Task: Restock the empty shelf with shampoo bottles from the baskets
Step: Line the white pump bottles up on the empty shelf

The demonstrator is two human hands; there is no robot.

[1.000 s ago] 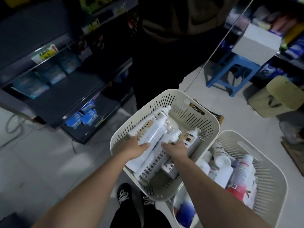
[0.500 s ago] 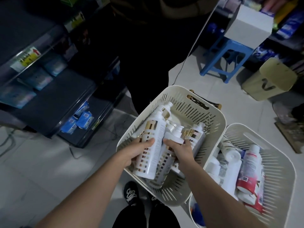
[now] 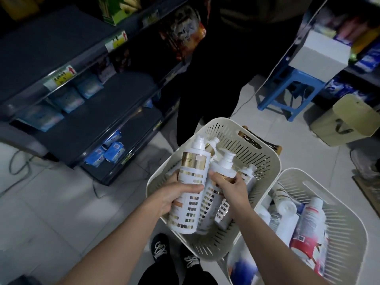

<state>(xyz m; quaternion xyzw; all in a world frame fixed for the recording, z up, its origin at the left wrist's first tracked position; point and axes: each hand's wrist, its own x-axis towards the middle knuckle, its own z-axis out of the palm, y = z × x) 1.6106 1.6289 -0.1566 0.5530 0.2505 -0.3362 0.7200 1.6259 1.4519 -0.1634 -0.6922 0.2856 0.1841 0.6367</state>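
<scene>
My left hand (image 3: 174, 195) grips a white shampoo bottle with gold squares (image 3: 190, 194), raised nearly upright over the near cream basket (image 3: 265, 167). My right hand (image 3: 232, 188) holds a second white pump bottle (image 3: 218, 182) beside it. More white bottles lie lower in that basket. A second cream basket (image 3: 347, 233) at the right holds white and red-labelled bottles (image 3: 306, 227). The dark shelf unit (image 3: 86, 120) stands at the left, its middle shelf mostly bare.
Another person in dark clothes (image 3: 216, 79) stands just beyond the basket. A blue stool (image 3: 287, 93) carrying a white box (image 3: 320, 48) stands at the back right, with a beige bin (image 3: 345, 122) near it. Blue packets (image 3: 109, 151) lie on the lowest shelf. My shoes (image 3: 160, 247) show below.
Both hands closed on bottles lying in the basket and lifted them up, tilting them toward upright. The view swung upward and left toward the shelves.
</scene>
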